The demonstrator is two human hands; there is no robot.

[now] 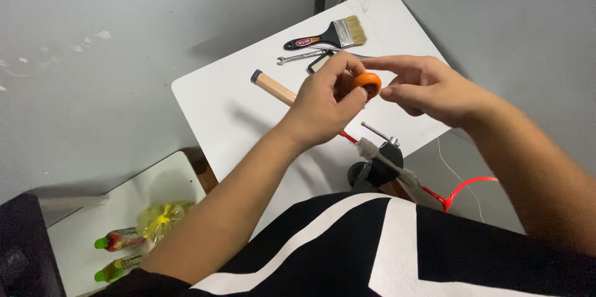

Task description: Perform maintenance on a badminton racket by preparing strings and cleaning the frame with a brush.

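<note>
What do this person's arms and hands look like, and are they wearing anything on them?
Both arms are bare from the elbow down: no gloves, watch, rings or bands show on the left hand or the right hand. No sleeve reaches the forearms. The only clothing in view is a black top with broad white stripes.
</note>
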